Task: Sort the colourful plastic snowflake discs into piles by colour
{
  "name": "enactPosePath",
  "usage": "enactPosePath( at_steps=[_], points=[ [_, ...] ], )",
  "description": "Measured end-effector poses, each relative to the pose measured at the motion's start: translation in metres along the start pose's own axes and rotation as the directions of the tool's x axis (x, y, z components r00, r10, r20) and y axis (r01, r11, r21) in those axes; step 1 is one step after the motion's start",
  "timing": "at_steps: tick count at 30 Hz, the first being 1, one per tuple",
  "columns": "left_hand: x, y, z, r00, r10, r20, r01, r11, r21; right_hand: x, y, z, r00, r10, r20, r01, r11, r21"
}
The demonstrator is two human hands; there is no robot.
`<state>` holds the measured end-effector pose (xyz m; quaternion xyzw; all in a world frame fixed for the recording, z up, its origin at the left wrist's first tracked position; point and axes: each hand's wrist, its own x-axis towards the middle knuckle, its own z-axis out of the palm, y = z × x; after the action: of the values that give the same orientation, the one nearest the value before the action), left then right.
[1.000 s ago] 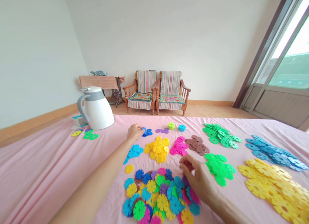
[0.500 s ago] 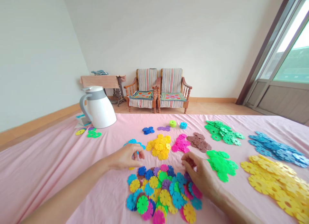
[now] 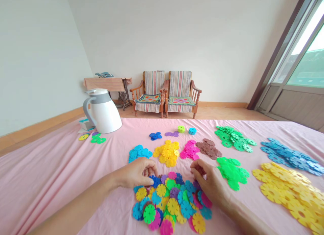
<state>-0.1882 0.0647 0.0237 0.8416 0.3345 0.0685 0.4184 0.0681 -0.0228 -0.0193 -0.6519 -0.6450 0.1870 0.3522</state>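
Note:
A mixed pile of notched, flower-shaped plastic discs (image 3: 173,206) in many colours lies on the pink cloth in front of me. My left hand (image 3: 136,172) is over the pile's upper left edge. Its thumb is beside a dark blue disc (image 3: 156,183), and a gap shows between thumb and curled fingers. At the pile's upper right, my right hand (image 3: 211,184) rests with fingers curled in toward the thumb; whether anything is between them is hidden. Just beyond the hands lie single-colour heaps: light blue (image 3: 139,152), yellow (image 3: 167,154), pink (image 3: 189,150), brown (image 3: 209,149) and bright green (image 3: 233,173).
Large yellow discs (image 3: 293,194), blue discs (image 3: 291,156) and green discs (image 3: 234,139) spread along the right. Small dark blue (image 3: 155,136) and purple groups (image 3: 172,134) and two short stacks sit farther back. A white jug (image 3: 105,113) stands at the left, near a few loose discs.
My left hand has moved from beside the light blue heap, toward me and slightly right, to the mixed pile's edge. The light blue heap now shows more fully. My right hand stays put.

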Motion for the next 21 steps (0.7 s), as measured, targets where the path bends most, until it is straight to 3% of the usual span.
enactPosePath(
  at_steps=[7, 21],
  points=[
    [0.003, 0.001, 0.013, 0.998, 0.004, -0.066, 0.001, 0.998, 0.063, 0.000, -0.002, -0.001, 1.000, -0.003, -0.003, 0.003, 1.000, 0.005],
    [0.005, 0.013, 0.017, 0.998, 0.063, 0.003, -0.063, 0.990, 0.129, 0.000, -0.004, -0.002, 1.000, -0.012, 0.011, 0.012, 1.000, -0.002]
  ],
)
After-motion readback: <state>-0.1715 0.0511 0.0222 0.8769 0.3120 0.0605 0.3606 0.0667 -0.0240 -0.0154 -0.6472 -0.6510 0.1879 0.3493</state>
